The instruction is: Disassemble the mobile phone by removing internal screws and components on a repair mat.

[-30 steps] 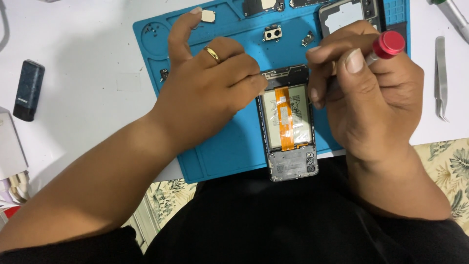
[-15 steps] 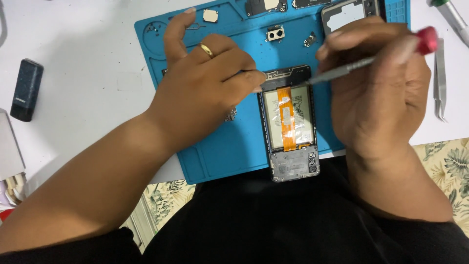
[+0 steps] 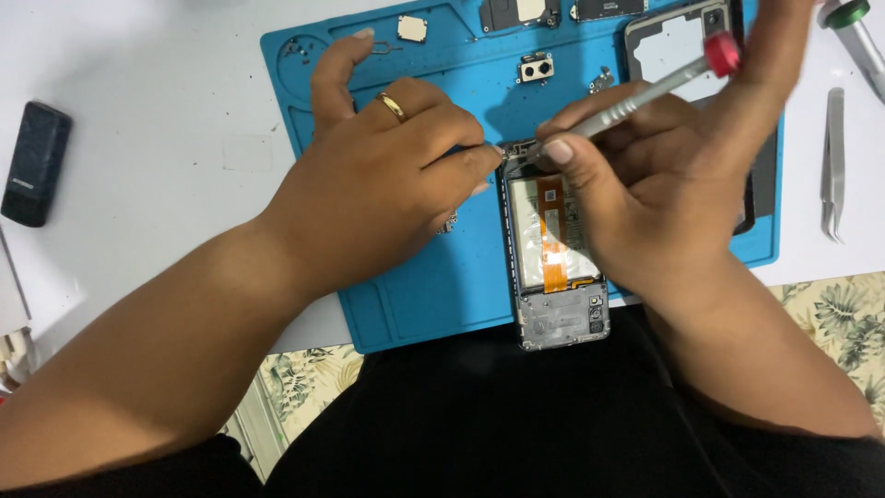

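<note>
An opened phone [image 3: 556,286] lies on a blue repair mat [image 3: 442,286], its battery and orange flex cable showing. My right hand [image 3: 645,194] grips a grey screwdriver with a red cap [image 3: 664,83], its tip down at the phone's top left corner. My left hand [image 3: 387,184], with a gold ring, rests on the mat beside the phone; its fingertips pinch at the same top corner, next to the screwdriver tip. Whether they hold a small part I cannot tell.
Small phone parts [image 3: 536,68] and a back cover [image 3: 678,37] lie at the mat's far edge. Tweezers [image 3: 833,166] and a green-capped tool [image 3: 857,32] lie on the white table at the right. A black box [image 3: 35,164] sits at the left.
The screwdriver has swung lower and its tip has come down to the phone's top left corner. My left fingertips have closed in on that corner.
</note>
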